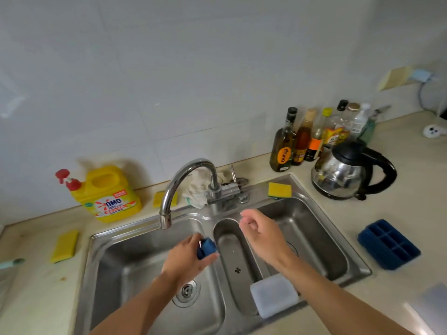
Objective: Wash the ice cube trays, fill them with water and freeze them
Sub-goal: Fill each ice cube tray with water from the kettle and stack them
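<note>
the left hand (183, 258) grips a blue ice cube tray (206, 247) end-up over the left sink basin (116, 267), just 4 o'clock of the faucet spout (165, 218). the right hand (261, 235), loosely curled and empty, is nearer the tap lever (232, 174) at its 12 o'clock. a second tray (389, 245) lies on the desk (399, 194), 3 o'clock.

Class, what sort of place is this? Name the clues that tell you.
Most likely a home kitchen: a steel double sink with a tap, a yellow detergent jug, and a kettle.
</note>
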